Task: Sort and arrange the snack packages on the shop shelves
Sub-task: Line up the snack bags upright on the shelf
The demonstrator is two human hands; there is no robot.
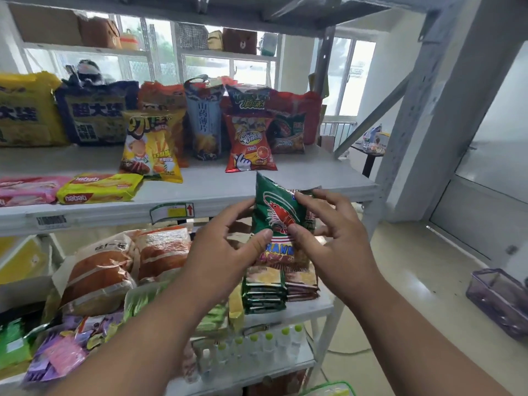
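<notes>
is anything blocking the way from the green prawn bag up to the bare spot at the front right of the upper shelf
Nothing visible does. Both hands, left hand and right hand, hold the green prawn bag just before the upper shelf, whose front right is bare.

A small shop: grey metal shelves (257,192) carry rows of upright snack bags (248,144), flat wafer packs (100,188) and bottled drinks (257,350) lower down, with a price label holder (171,211) on the shelf's near edge.
</notes>
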